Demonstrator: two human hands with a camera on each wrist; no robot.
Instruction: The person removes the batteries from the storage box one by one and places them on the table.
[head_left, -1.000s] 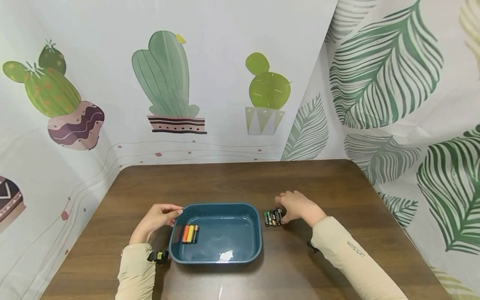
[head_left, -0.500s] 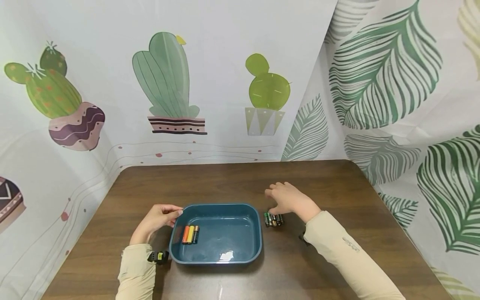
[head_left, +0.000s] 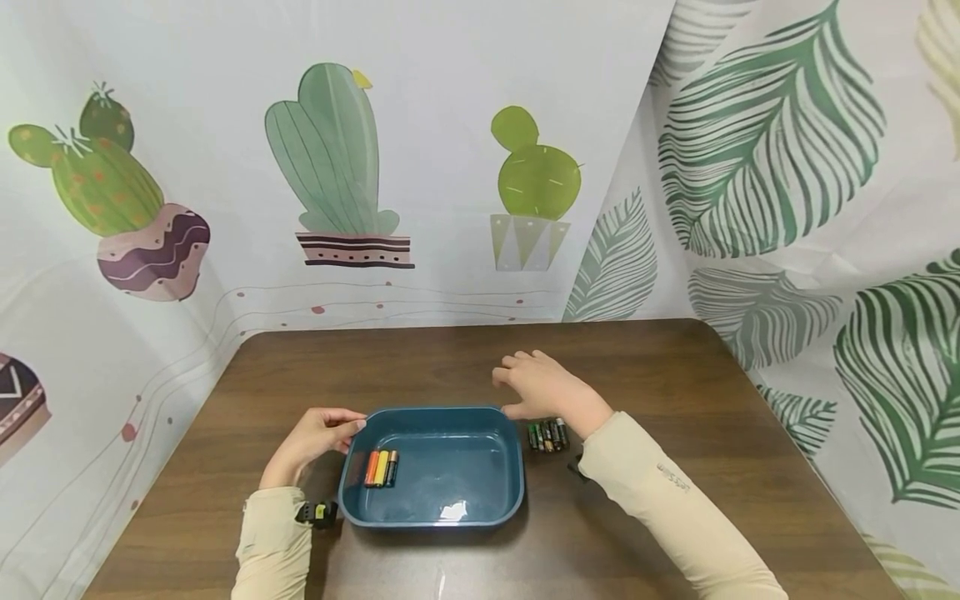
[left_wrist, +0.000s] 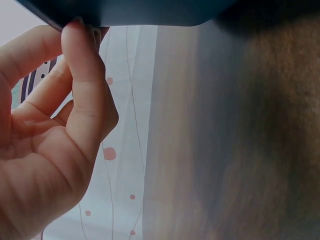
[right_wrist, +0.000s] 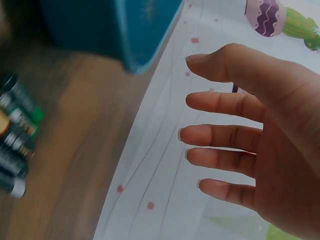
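Note:
My left hand [head_left: 311, 437] pinches the far left corner of a dark teal plastic tray [head_left: 480, 479] between thumb and fingers; the left wrist view shows the thumb [left_wrist: 82, 55] up against the tray's edge [left_wrist: 145, 17]. Inside the tray, at its left, three batteries [head_left: 381, 469] lie side by side, coloured orange, yellow and black. My right hand [head_left: 551, 390] hovers by the tray's far right corner. Its fingers [right_wrist: 220, 135] are extended and spread, holding nothing. Several dark batteries [head_left: 548, 436] lie in a row on the table just right of the tray.
The brown wooden table [head_left: 637, 375] reaches back to a white cloth [head_left: 450, 150] printed with cacti. Another cloth with green leaves [head_left: 780, 150] hangs along the right side. Black straps [head_left: 318, 514] sit at the wrists.
My right hand has lifted off the dark batteries and moved left to the tray's far right corner, its fingers spreading. The left hand and the tray have stayed in place.

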